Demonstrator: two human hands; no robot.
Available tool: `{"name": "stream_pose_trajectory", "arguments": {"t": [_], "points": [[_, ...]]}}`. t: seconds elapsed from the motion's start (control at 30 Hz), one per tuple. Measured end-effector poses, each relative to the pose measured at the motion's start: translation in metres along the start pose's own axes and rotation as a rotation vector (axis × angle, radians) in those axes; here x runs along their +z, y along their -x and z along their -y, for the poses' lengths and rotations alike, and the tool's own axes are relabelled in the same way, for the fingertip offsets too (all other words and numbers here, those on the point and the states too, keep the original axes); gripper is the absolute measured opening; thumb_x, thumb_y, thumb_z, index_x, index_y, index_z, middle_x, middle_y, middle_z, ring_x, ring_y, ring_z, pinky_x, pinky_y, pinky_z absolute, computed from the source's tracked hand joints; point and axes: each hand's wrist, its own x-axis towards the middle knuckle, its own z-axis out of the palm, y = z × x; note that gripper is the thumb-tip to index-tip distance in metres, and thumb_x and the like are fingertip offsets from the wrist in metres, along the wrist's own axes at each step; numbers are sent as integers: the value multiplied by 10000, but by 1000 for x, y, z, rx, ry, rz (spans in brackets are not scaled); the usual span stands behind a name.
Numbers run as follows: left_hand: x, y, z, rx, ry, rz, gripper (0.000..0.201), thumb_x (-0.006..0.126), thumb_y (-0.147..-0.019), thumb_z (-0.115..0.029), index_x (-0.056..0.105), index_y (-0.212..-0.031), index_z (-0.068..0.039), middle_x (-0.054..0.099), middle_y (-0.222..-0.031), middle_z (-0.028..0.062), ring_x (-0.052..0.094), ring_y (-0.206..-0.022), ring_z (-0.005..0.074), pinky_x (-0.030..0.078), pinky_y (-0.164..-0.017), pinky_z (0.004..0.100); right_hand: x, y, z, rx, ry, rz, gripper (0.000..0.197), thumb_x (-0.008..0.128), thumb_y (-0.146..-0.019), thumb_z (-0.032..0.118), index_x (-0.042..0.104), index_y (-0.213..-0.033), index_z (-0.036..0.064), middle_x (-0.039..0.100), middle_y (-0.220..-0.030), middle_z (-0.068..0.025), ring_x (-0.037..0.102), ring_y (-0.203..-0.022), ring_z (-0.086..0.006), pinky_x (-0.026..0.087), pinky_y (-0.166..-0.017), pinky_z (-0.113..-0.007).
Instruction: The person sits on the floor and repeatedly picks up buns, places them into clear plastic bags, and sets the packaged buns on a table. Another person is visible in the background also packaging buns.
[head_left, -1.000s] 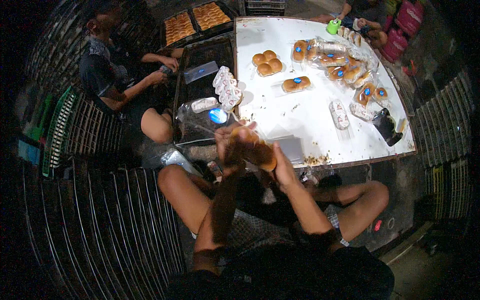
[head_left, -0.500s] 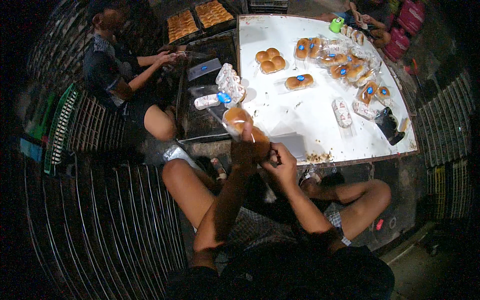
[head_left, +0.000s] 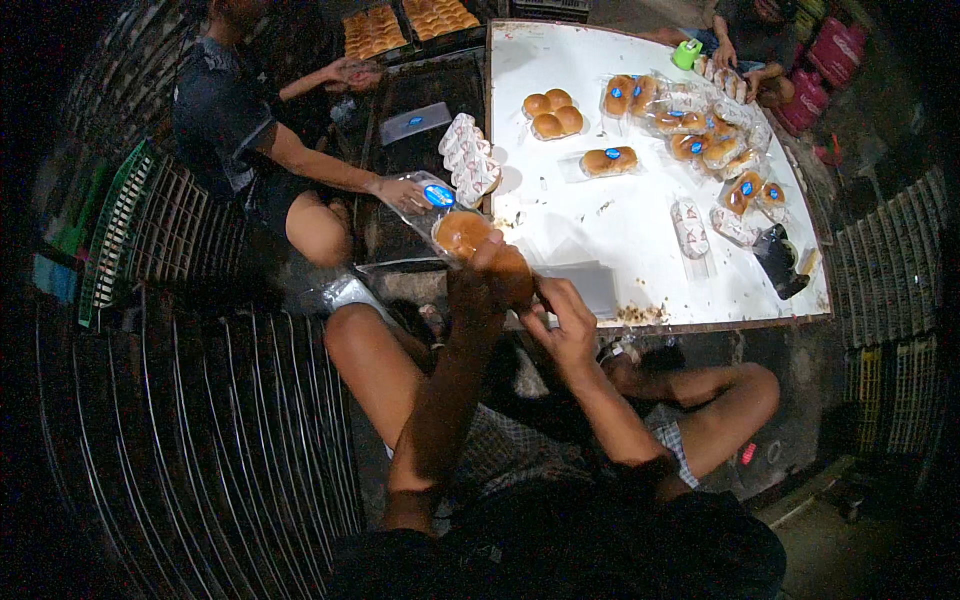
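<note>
Head view: left hand (head_left: pixel 478 285) grasps the bagged bun (head_left: pixel 462 234), fingers closed around its middle. Right hand (head_left: pixel 567 325) has fingers curled at the near end; whether they grip it cannot be determined. Bun position: near left corner of the desk (head_left: pixel 560 225).

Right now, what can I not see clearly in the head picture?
All in the head view:
Left hand: fingers mostly hidden beneath the bagged bun.
Right hand: whether its fingertips pinch the bag; shadow obscures them.
Baked bun rows: cut off by the top edge.
Far person's hand: action too small to tell.
</note>
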Motion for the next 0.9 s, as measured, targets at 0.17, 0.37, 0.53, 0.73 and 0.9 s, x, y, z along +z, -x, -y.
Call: {"name": "stream_pose_trajectory", "arguments": {"t": [0.17,0.37,0.53,0.73,0.9], "points": [[-22,-1,32,318,-375,316,458,598,-976,-444,614,-1135,-15,627,-912,53,613,-841,127,510,-717,301,8,-3,-1,-75,48,-65,484,803,-750,9,607,-1192,-12,608,-970,-147,637,-844,-238,542,-761,-331],[34,31,-2,-126,61,144,406,666,-940,-367,612,-1135,-14,628,-889,35,627,-837,133,517,-707,309,-9,-26,-12,-50,226,-30,760,822,-729,143,512,-1419,72,559,-974,-147,568,-876,-330,498,-747,-445],[30,31,-11,-619,-22,290,411,693,-927,-387,614,-1075,-12,634,-844,42,652,-738,158,549,-668,305,-27,-31,-12,-102,337,33,539,724,-835,137,603,-1357,81,602,-799,-99,593,-654,-257,515,-599,-383],[4,20,-22,-527,-305,484,684,468,-974,-643,629,-1083,13,693,-824,120,658,-654,183,538,-608,303,-88,-60,21,345,-115,242,206,679,-929,170,753,-1043,15,712,-756,-105,601,-577,-127,477,-527,-268],[6,4,-131,-522,-93,27,682,499,-958,-652,671,-975,8,672,-739,96,628,-652,172,483,-635,293,-108,-25,5,523,-532,409,263,669,-971,250,753,-1019,6,635,-617,-47,546,-468,-84,412,-410,-244]]}}
